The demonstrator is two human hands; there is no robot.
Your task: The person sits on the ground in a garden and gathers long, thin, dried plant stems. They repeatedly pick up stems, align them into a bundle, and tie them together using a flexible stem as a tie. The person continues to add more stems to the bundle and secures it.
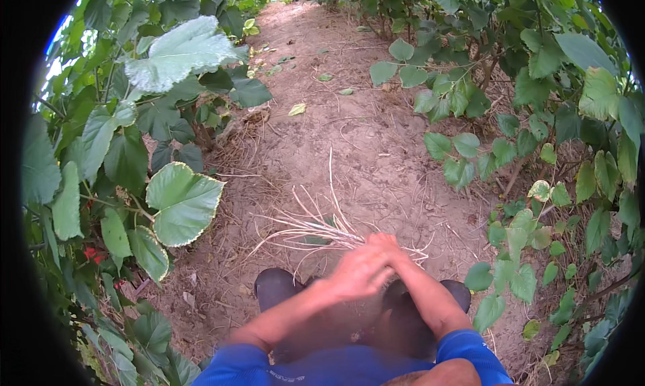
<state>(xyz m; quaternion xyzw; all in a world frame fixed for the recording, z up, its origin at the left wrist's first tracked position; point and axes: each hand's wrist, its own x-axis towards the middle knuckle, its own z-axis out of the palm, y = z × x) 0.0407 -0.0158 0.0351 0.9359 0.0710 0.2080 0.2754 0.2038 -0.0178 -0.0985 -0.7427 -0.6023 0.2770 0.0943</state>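
Note:
A loose bundle of thin dry stems [330, 230] fans out to the left above the dirt path, low in front of my body. My right hand [385, 246] closes around the bundle at its narrow part, and a few short ends stick out to the right of it. My left hand [360, 270] is blurred and lies across the near side of my right hand, touching or almost touching it. Whether its fingers grip anything cannot be made out.
Leafy green bushes line the path on the left [184, 204] and on the right [458, 169], with branches leaning inward. Dry stems and fallen leaves litter the bare dirt path [322, 109]. My dark shoes [277, 285] stand just below the bundle.

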